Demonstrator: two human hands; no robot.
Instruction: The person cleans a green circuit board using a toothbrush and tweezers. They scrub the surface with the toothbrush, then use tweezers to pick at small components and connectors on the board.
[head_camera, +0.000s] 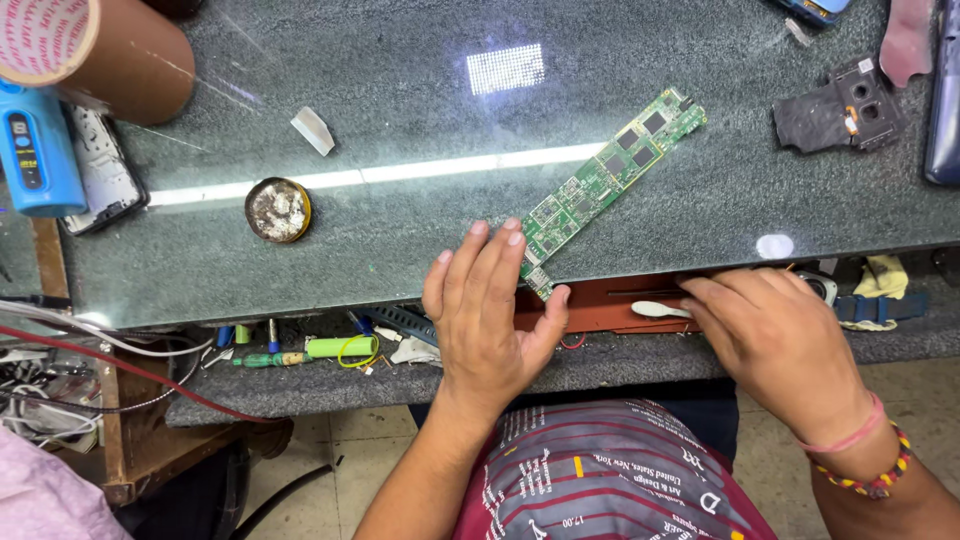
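Head view: green circuit board runs diagonally up-right from the left hand, fingers flat, pinning its near end; right hand, curled, reaches into the tray under the tabletop.

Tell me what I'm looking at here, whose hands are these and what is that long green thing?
The picture comes from a camera worn on a person's head, looking down at their own two hands at a workbench.

The left hand lies flat, fingers pressing on the near end of the long green circuit board, the electronic insides of some gadget. The board rests slanted on a dark glass tabletop.

The right hand reaches into a shelf under the table edge, beside a white spoon-shaped tool. I cannot tell if it grips anything.

Also on the table: a small round tin, a roll of brown tape, a blue device and a black part with round holes.
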